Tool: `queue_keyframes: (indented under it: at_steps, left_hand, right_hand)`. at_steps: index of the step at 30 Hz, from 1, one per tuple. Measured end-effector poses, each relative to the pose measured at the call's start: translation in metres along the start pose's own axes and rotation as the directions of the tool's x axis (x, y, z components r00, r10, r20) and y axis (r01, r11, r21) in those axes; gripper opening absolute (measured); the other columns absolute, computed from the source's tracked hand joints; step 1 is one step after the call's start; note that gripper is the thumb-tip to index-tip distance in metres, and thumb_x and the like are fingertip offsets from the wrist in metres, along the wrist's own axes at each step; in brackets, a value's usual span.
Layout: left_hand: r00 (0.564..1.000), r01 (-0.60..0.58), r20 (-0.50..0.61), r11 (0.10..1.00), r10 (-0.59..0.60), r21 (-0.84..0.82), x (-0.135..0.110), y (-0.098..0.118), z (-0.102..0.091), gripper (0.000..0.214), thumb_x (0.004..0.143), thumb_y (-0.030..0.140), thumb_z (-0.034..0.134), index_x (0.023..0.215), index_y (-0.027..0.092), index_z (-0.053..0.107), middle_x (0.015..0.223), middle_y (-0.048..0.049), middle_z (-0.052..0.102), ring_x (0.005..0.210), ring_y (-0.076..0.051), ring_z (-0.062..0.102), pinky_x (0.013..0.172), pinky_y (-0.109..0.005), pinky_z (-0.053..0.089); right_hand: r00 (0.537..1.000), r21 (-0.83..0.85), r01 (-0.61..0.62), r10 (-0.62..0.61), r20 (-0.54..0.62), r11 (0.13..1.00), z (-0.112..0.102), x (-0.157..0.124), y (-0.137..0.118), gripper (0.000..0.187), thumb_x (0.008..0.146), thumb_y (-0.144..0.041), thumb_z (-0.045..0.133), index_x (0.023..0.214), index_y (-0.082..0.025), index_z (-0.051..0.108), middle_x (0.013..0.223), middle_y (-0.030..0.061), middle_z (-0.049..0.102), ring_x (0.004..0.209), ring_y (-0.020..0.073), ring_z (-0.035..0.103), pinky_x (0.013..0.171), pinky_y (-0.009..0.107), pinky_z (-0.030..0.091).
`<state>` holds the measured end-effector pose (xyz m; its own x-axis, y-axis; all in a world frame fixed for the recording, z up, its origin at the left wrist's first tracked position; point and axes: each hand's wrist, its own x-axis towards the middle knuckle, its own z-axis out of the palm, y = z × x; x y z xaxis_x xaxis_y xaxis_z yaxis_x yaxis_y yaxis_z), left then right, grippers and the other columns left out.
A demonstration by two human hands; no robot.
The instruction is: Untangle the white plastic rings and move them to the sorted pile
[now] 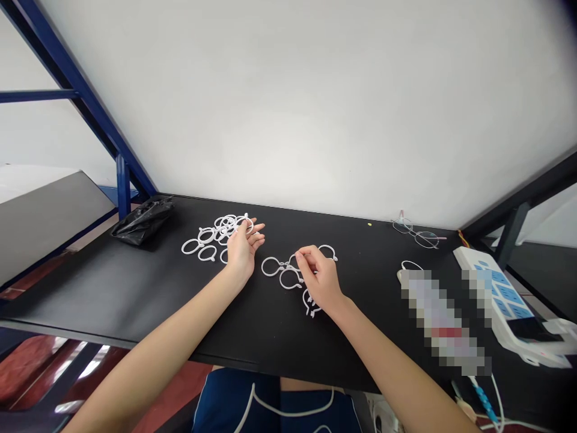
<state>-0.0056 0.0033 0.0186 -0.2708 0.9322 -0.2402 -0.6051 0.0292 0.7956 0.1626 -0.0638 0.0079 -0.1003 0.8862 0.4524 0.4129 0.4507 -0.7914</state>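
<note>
My left hand (242, 248) is raised over a loose pile of white plastic rings (208, 238) on the black table (135, 288), pinching one white ring (243, 224) at its fingertips. My right hand (318, 278) rests on the table with fingers curled, pinching a ring in a linked chain of white rings (288, 272). Part of that chain trails out below the right hand's palm.
A crumpled black plastic bag (143, 221) lies at the table's back left. Eyeglasses (417, 233) lie at the back right, with a white power strip (509, 304) and cables near the right edge. A white wall rises directly behind the table, blue frame bars at left.
</note>
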Motion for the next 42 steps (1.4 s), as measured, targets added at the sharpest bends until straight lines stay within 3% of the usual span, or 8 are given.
queue_keyframes:
  at_steps: [7,24,26,28,31,34,37,42]
  left_hand:
    - [0.996,0.088,-0.005,0.986,-0.090,-0.139,0.002,0.003,-0.004,0.052,0.098,0.034,0.018,0.105,0.008,0.062,0.066,-0.0079,0.067,0.046,-0.011,0.057,0.055,-0.024,0.047]
    - [0.977,0.198,0.079,0.980,-0.196,-0.024,0.002,-0.007,-0.005,0.046,0.094,0.040,0.028,0.103,0.010,0.061,0.064,-0.0050,0.064,0.045,-0.010,0.052,0.052,-0.023,0.046]
    - [0.983,0.079,0.150,0.979,-0.108,0.187,-0.001,-0.009,-0.004,0.037,0.091,0.036,0.034,0.100,0.012,0.062,0.064,-0.0047,0.064,0.049,-0.012,0.055,0.052,-0.024,0.045]
    - [0.943,-0.209,0.327,0.867,0.056,0.453,-0.004,-0.012,-0.003,0.026,0.086,0.027,0.042,0.096,0.016,0.063,0.069,-0.0052,0.066,0.061,-0.016,0.060,0.057,-0.026,0.047]
    - [0.713,-0.673,0.674,0.454,0.193,0.583,-0.006,-0.017,-0.007,0.028,0.073,0.008,0.047,0.090,0.019,0.066,0.094,-0.0070,0.068,0.092,-0.022,0.061,0.083,-0.037,0.049]
    - [0.579,-0.813,0.795,0.198,0.181,0.547,-0.002,-0.020,-0.014,0.042,0.061,-0.002,0.046,0.090,0.019,0.067,0.113,-0.0092,0.061,0.108,-0.027,0.054,0.098,-0.045,0.041]
    - [0.593,-0.802,0.790,0.203,0.155,0.562,0.004,-0.021,-0.019,0.046,0.056,-0.004,0.047,0.089,0.021,0.068,0.105,-0.0089,0.061,0.100,-0.027,0.056,0.093,-0.043,0.043]
    - [0.659,-0.713,0.744,0.405,0.108,0.572,0.005,-0.022,-0.019,0.032,0.059,0.001,0.052,0.075,0.023,0.068,0.077,-0.0045,0.057,0.072,-0.021,0.052,0.072,-0.032,0.045]
  right_hand:
    - [1.000,0.000,-0.005,0.005,0.014,1.000,-0.001,0.000,0.000,0.017,0.095,-0.030,0.046,0.083,-0.020,0.052,0.051,-0.0082,0.034,0.044,0.0082,0.034,0.048,0.023,0.028]
    - [1.000,-0.063,0.007,-0.007,-0.009,0.998,0.002,0.000,-0.005,0.015,0.092,-0.028,0.050,0.083,-0.020,0.058,0.071,0.0005,0.062,0.056,0.0112,0.058,0.046,0.020,0.042]
    - [0.999,-0.088,0.029,-0.032,-0.028,0.996,0.001,0.000,-0.004,0.015,0.092,-0.028,0.050,0.082,-0.020,0.059,0.075,0.0016,0.063,0.060,0.0118,0.059,0.050,0.021,0.046]
    - [0.997,-0.108,0.046,-0.052,-0.051,0.993,0.001,0.000,-0.004,0.015,0.092,-0.027,0.050,0.081,-0.020,0.059,0.078,0.0026,0.063,0.064,0.0126,0.059,0.054,0.023,0.048]
    - [0.995,-0.116,0.059,-0.068,-0.070,0.992,0.001,0.001,-0.004,0.015,0.092,-0.027,0.050,0.082,-0.020,0.059,0.078,0.0031,0.063,0.065,0.0134,0.059,0.056,0.024,0.050]
    - [0.995,-0.103,0.064,-0.072,-0.071,0.993,0.001,0.001,-0.005,0.016,0.092,-0.027,0.049,0.083,-0.020,0.059,0.078,0.0036,0.063,0.068,0.0142,0.060,0.057,0.025,0.051]
    - [0.996,-0.091,0.059,-0.065,-0.067,0.994,0.001,0.001,-0.006,0.016,0.092,-0.027,0.049,0.082,-0.020,0.059,0.078,0.0040,0.064,0.070,0.0152,0.061,0.058,0.025,0.052]
    - [0.997,-0.094,0.048,-0.054,-0.062,0.994,0.000,0.001,-0.006,0.016,0.092,-0.028,0.048,0.082,-0.021,0.059,0.079,0.0044,0.065,0.071,0.0162,0.062,0.059,0.027,0.053]
